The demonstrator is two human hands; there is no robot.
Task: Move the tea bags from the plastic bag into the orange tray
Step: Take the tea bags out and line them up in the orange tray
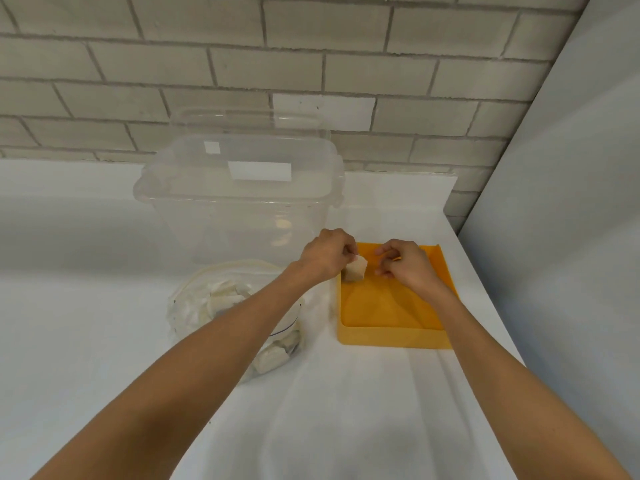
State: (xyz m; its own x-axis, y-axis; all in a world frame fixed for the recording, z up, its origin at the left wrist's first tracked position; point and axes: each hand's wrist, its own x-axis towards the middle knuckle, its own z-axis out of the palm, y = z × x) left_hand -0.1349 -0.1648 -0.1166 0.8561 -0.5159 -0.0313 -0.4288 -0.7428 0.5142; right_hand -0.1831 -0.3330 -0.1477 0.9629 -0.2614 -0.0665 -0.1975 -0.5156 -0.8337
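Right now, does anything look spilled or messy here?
Nothing stands out. The tea bags sit inside the plastic bag, the left hand holds one tea bag at the orange tray's corner, and none lie loose on the counter.

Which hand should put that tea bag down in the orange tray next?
Left. The left hand pinches the tea bag over the orange tray; the right hand, fingers curled, shows no bag.

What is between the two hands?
A tea bag, held by the left hand, with bare orange tray floor beyond it up to the right hand. The head view shows it.
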